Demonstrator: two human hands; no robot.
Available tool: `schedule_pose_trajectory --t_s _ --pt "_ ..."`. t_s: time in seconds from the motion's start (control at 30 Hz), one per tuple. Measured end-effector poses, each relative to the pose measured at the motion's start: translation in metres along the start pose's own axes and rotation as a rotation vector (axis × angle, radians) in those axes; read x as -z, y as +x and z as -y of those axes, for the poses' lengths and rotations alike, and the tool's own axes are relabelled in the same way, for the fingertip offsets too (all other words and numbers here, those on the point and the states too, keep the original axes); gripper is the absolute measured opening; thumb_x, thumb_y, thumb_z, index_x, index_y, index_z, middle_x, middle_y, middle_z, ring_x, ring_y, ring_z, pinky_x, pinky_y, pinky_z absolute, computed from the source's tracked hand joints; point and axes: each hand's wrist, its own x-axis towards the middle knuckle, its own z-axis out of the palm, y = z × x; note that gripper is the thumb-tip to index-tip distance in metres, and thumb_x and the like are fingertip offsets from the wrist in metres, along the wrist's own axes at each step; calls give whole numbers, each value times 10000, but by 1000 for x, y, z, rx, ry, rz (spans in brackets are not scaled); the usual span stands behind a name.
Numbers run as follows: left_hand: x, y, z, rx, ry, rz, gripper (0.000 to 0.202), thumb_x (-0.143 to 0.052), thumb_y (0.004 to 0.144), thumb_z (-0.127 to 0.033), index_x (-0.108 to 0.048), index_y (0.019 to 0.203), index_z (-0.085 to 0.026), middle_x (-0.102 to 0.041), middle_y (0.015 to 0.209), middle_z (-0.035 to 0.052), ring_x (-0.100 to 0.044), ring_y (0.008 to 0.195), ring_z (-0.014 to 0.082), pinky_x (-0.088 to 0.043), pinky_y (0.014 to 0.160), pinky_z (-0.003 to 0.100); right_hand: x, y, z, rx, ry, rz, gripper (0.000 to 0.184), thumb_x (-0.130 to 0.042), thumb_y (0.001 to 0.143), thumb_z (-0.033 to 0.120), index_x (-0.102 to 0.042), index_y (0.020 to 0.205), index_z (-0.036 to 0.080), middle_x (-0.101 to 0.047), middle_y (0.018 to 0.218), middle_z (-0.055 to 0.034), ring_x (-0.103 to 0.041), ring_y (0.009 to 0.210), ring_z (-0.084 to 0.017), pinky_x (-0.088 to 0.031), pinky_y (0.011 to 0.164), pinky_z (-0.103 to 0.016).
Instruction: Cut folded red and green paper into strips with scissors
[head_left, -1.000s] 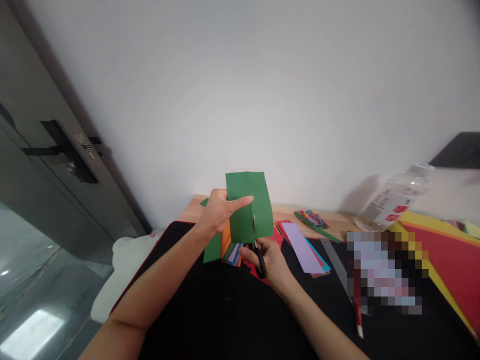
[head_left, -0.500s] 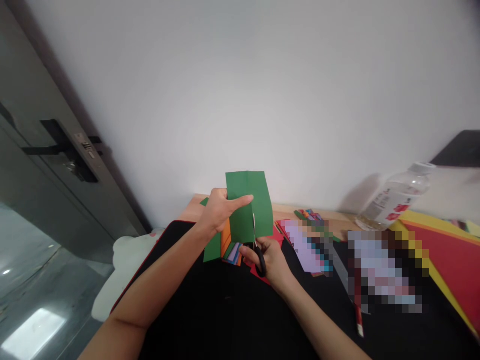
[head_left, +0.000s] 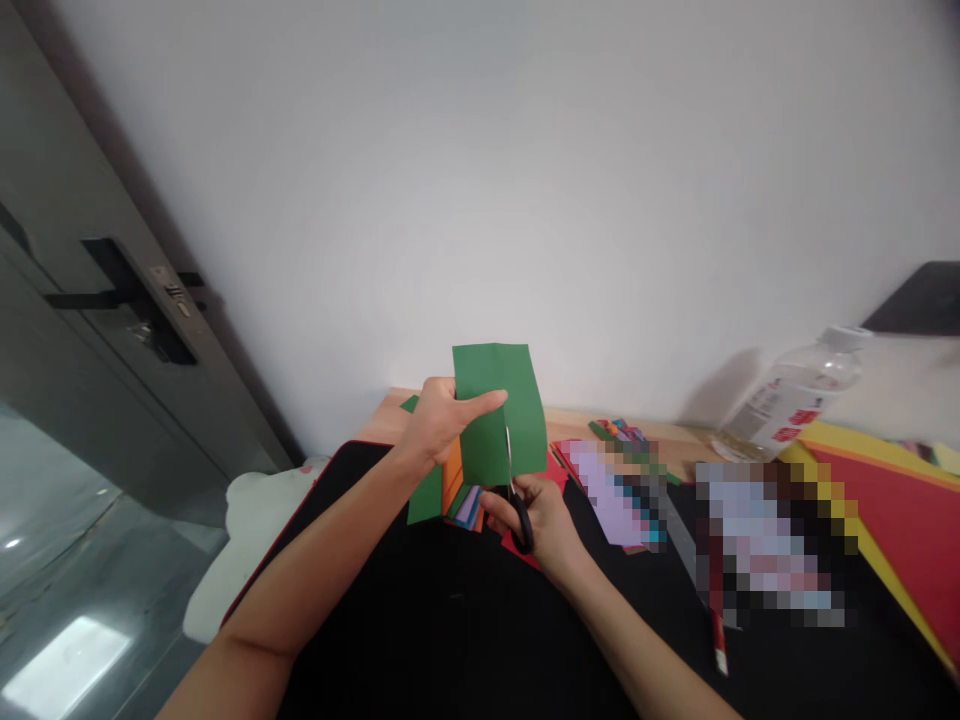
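Observation:
My left hand (head_left: 442, 415) pinches a sheet of green paper (head_left: 499, 365) by its left side, thumb across the front and the other fingers hidden behind. A crease runs down the sheet's middle. Black-handled scissors (head_left: 522, 525) are gripped in my right hand (head_left: 546, 515), just below the paper. Their metal blades point upward into the sheet's lower part, along a cut that starts at the bottom edge. Behind and under the held sheet lie orange paper (head_left: 452, 478), other green paper (head_left: 425, 497) and several coloured pieces, partly covered.
A black mat (head_left: 450, 640) covers much of the wooden table (head_left: 555, 415). Purple sheets (head_left: 600, 500), a red pencil (head_left: 719, 640), a clear bottle (head_left: 799, 395) and large red and yellow sheets (head_left: 900, 540) lie or stand to the right. A wall rises behind; a door (head_left: 142, 300) is at left.
Almost nothing differs. Both hands, the scissors and the green paper keep nearly the same places, with only a very slight shift of the sheet's top edge.

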Motion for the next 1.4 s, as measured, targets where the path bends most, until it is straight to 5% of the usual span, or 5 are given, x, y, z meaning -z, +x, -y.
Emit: schedule_pose_trajectory --t_s 0.67,0.83,1.07,1.4 --pt "-1 -3 0 30 -3 28 199 -790 578 -235 -671 676 -109 -699 695 77 -642 613 170 -523 604 301 2 1 -1 47 -64 29 385 -792 546 427 -519 577 158 -444 453 52 -348 425 -77 -257 406 -210" --pt "-3 -4 1 47 21 29 195 -795 570 -237 -674 660 -113 -694 677 67 -634 593 161 -523 595 296 -1 -1 8 65 -58 39 380 -767 559 452 -526 557 158 -428 481 41 -387 515 -110 -329 474 -230" --pt "-1 -2 6 41 42 37 221 -799 565 -270 -682 673 -116 -702 721 78 -642 630 171 -525 603 295 -2 -1 10 33 -116 -89 475 -784 481 475 -409 487 183 -262 457 80 -208 456 -57 -162 417 -222" --pt "-2 -3 5 40 40 23 211 -804 556 -260 -673 642 -119 -697 705 77 -635 616 165 -520 587 291 -1 0 6 76 -194 -99 474 -735 528 551 -444 456 185 -418 427 22 -379 435 -104 -286 420 -235"
